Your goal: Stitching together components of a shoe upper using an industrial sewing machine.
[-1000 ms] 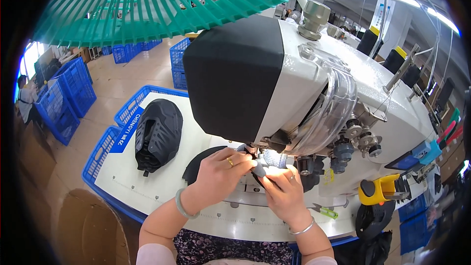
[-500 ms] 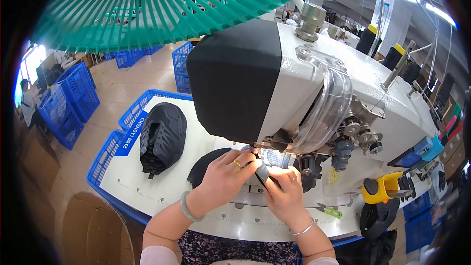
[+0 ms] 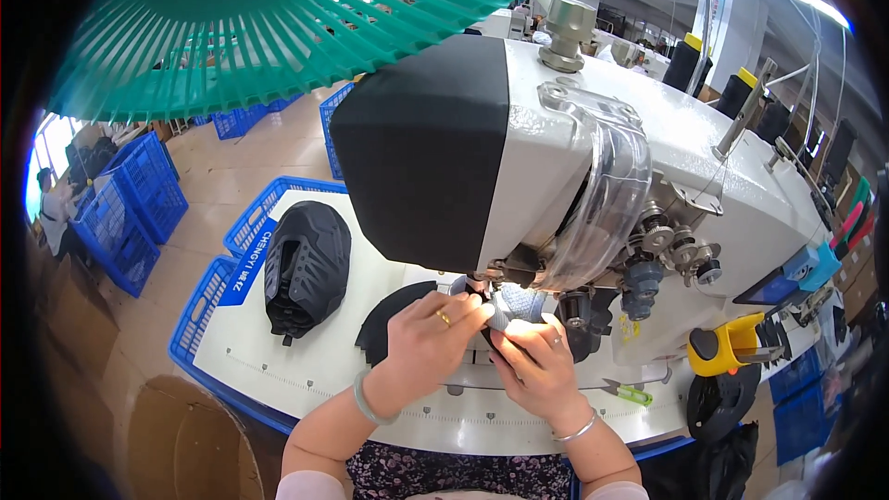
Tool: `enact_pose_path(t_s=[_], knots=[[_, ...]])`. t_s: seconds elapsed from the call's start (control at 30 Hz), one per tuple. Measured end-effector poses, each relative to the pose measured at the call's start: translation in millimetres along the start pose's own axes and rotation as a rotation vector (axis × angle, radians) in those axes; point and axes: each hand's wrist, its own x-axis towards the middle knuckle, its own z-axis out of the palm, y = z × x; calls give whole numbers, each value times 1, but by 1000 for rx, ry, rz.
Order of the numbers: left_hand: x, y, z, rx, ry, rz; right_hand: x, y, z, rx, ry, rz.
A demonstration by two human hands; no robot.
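My left hand (image 3: 428, 341) and my right hand (image 3: 539, 366) pinch a grey textile piece (image 3: 500, 318) from either side. They are close beneath the needle area of a white sewing machine (image 3: 593, 111), whose lamp lights the work. Part of the piece is hidden by my fingers and the machine head. Beside my left wrist, a black curved piece (image 3: 384, 319) lies on the white worktable (image 3: 347, 372). Farther left sits a black shoe upper (image 3: 307, 264). Small thread snips with a green handle (image 3: 635, 395) rest to the right of my right hand.
A green fan guard (image 3: 278, 37) hangs at upper left. Blue crates (image 3: 199, 315) border the table's left side, with a cardboard box (image 3: 185, 440) below. At right stand a yellow holder (image 3: 727, 347), a round black part (image 3: 718, 403) and thread spools (image 3: 687, 60).
The whole view has shifted slightly. Both hands still pinch the grey piece at the needle; my right fingers have shifted a little on it.
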Motion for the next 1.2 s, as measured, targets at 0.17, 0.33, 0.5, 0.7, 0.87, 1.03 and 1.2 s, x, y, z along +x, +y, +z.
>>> enact_pose_path(t_s=[0.17, 0.33, 0.5, 0.7, 0.87, 1.03, 1.2], knots=[[-2, 2, -2, 108, 24, 99, -2, -4, 3, -11, -5, 6], [-4, 2, 0, 90, -10, 97, -3, -8, 8, -22, -2, 28], [-3, 0, 1, 77, -25, 105, -4, -12, 11, -61, 10, 50], [-6, -6, -2, 93, -63, 110, 1, -18, 6, -13, 0, 70], [-10, -12, -1, 110, 5, 166, -4, -10, -11, -119, -11, 304], [-7, -10, 7, -83, 59, -14, 6, 8, -15, -88, -282, 280], [-12, -4, 6, 12, 56, 40, 9, -3, -13, -89, -316, 300]])
